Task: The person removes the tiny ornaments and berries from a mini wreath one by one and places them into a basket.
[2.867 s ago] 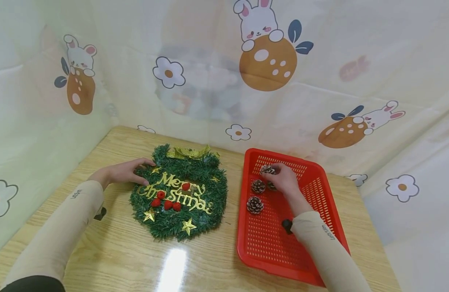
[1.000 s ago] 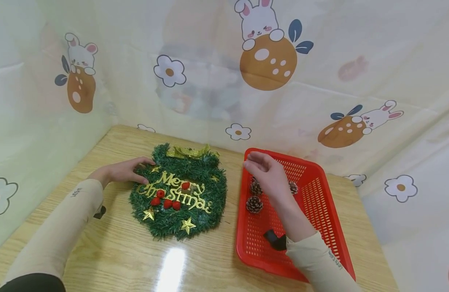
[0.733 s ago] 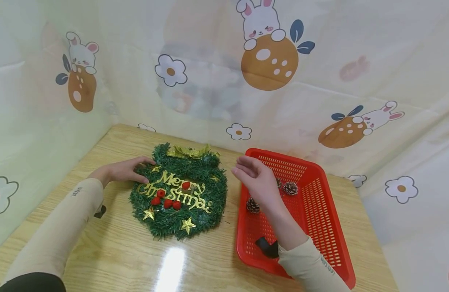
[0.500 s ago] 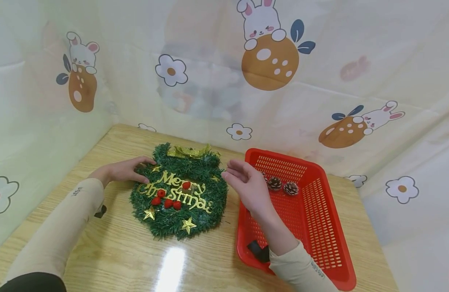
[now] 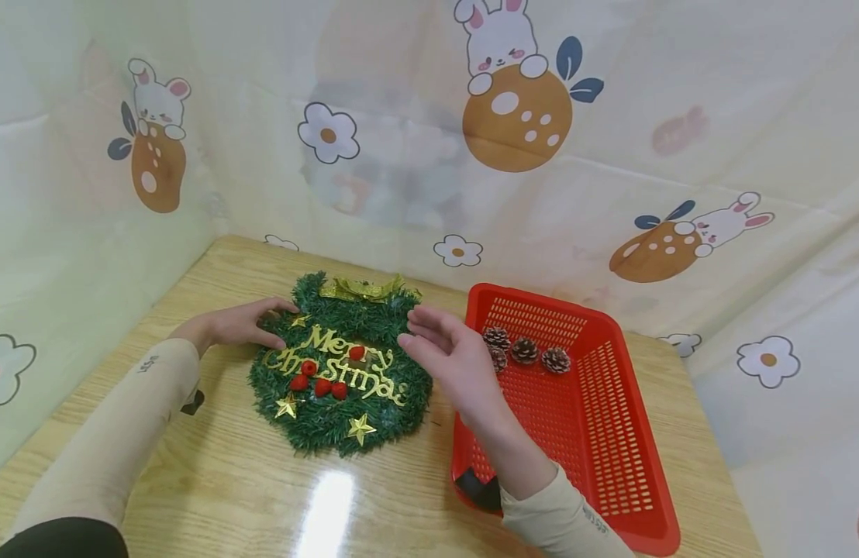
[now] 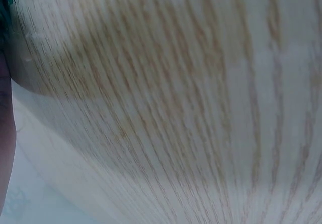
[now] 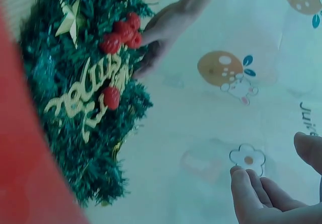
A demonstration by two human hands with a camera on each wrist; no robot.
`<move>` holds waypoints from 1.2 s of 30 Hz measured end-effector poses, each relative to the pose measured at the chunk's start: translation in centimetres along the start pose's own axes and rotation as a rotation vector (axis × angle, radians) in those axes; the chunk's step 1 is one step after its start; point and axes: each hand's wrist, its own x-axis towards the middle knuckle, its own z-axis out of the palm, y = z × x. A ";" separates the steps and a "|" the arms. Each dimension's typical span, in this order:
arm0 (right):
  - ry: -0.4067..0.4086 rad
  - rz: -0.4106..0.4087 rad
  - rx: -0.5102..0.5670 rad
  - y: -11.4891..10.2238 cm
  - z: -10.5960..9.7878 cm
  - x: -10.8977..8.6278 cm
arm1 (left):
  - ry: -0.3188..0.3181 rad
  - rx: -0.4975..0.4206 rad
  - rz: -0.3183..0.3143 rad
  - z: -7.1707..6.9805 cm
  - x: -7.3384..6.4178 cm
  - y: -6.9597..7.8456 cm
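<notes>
Wreath (image 5: 332, 372) flat on table (image 5: 227, 480), roughly round, no clear long axis; left hand (image 5: 237, 325) nearer, relaxed fingers at its left edge; right hand (image 5: 450, 360) empty, fingers loosely extended, near its right edge, height unclear; from those fingertips, wreath left, basket (image 5: 611, 418) right.

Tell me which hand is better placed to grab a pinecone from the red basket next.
Probably the right hand: it looks empty and hovers close to the red basket and its pinecones. The left hand, at the left edge of the wreath, is farther away.
</notes>
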 end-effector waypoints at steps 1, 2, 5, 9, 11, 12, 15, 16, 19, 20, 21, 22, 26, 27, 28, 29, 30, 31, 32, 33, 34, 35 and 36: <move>-0.008 -0.001 0.002 0.0 0.2 -0.1 | -0.001 -0.002 -0.001 0.0 0.0 0.0; -0.017 -0.006 0.006 0.0 0.5 -0.1 | -0.001 -0.003 -0.002 0.0 0.0 0.1; -0.041 -0.008 0.025 0.0 1.4 -0.4 | -0.002 -0.009 -0.007 0.0 -0.1 0.2; -0.056 -0.038 0.044 0.4 2.9 -0.6 | -0.005 -0.002 -0.009 0.1 0.0 0.2; -0.053 -0.058 0.053 0.6 3.7 -0.7 | -0.006 0.002 -0.012 0.1 0.0 0.2; -0.048 -0.064 0.055 0.7 4.1 -0.9 | -0.006 0.001 -0.013 0.1 -0.1 0.2; -0.023 -0.069 0.067 0.6 5.3 -1.4 | -0.002 0.000 -0.012 0.0 -0.1 0.2; -0.014 -0.064 0.070 0.5 5.7 -1.6 | -0.001 0.000 -0.012 0.0 -0.1 0.2; 0.008 -0.060 0.061 0.1 6.8 -2.2 | -0.002 -0.006 -0.010 0.0 -0.1 0.3; 0.012 -0.063 0.052 0.2 7.2 -2.3 | -0.002 -0.009 -0.010 0.0 -0.1 0.3; 0.018 -0.068 0.032 0.5 7.6 -2.3 | -0.001 -0.011 -0.012 0.1 -0.1 0.3; 0.023 -0.077 0.011 1.0 8.0 -2.3 | -0.001 -0.013 -0.012 0.1 -0.1 0.4; 0.049 -0.113 -0.065 3.8 9.4 -1.5 | 0.005 -0.012 -0.016 0.2 -0.2 0.4; 0.058 -0.116 -0.078 4.5 9.6 -1.2 | 0.006 -0.010 -0.015 0.2 -0.2 0.5; 0.065 -0.117 -0.086 4.9 9.8 -1.1 | 0.006 -0.010 -0.013 0.2 -0.2 0.5; 0.073 -0.119 -0.096 5.2 9.9 -0.9 | 0.005 -0.008 -0.013 0.2 -0.2 0.5; 0.082 -0.117 -0.105 5.5 9.9 -0.8 | 0.005 -0.009 -0.012 0.2 -0.2 0.5; 0.090 -0.119 -0.116 5.7 10.0 -0.6 | 0.005 -0.009 -0.011 0.2 -0.1 0.5; 0.097 -0.119 -0.126 5.9 10.1 -0.4 | 0.006 -0.007 -0.010 0.2 -0.1 0.5; 0.102 -0.119 -0.134 6.1 10.2 -0.2 | 0.007 -0.005 -0.009 0.2 -0.1 0.4; 0.105 -0.119 -0.143 6.3 10.2 -0.1 | 0.008 -0.002 -0.007 0.2 -0.1 0.3; 0.106 -0.116 -0.151 6.6 10.3 0.1 | 0.008 -0.002 -0.009 0.2 0.0 0.3; 0.105 -0.107 -0.158 6.8 10.4 0.3 | 0.010 -0.002 -0.009 0.2 0.0 0.3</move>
